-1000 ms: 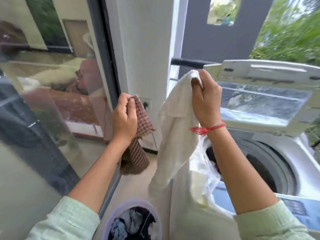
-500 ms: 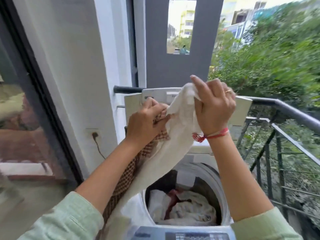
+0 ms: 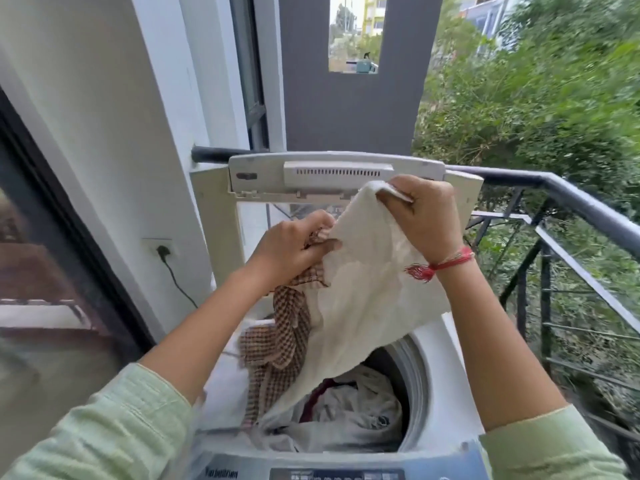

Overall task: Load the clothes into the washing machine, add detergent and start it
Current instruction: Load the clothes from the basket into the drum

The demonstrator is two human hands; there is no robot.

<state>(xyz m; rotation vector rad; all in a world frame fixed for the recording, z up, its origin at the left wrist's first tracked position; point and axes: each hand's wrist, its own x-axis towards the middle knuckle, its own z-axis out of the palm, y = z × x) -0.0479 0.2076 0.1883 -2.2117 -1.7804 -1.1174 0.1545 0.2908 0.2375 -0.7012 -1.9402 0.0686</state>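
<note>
A white top-loading washing machine (image 3: pixel 446 362) stands before me with its lid (image 3: pixel 332 178) raised upright. Pale and dark red clothes (image 3: pixel 349 410) lie in the drum. My right hand (image 3: pixel 422 216) grips the top edge of a cream cloth (image 3: pixel 363 303) above the drum; the cloth's lower end hangs into the opening. My left hand (image 3: pixel 294 244) holds a brown checked cloth (image 3: pixel 280 344) and pinches the cream cloth's edge with it. The checked cloth dangles over the drum's left rim. No detergent is in view.
The control panel (image 3: pixel 336 474) runs along the machine's near edge. A white wall with a socket and black plug (image 3: pixel 162 251) is to the left, beside a glass door (image 3: pixel 41 271). A dark metal balcony railing (image 3: pixel 568 199) runs along the right, with bushes beyond.
My view swung right from the glass door to the machine. Both hands carried the cloths over the drum and lowered them; my left hand came up against the cream cloth.
</note>
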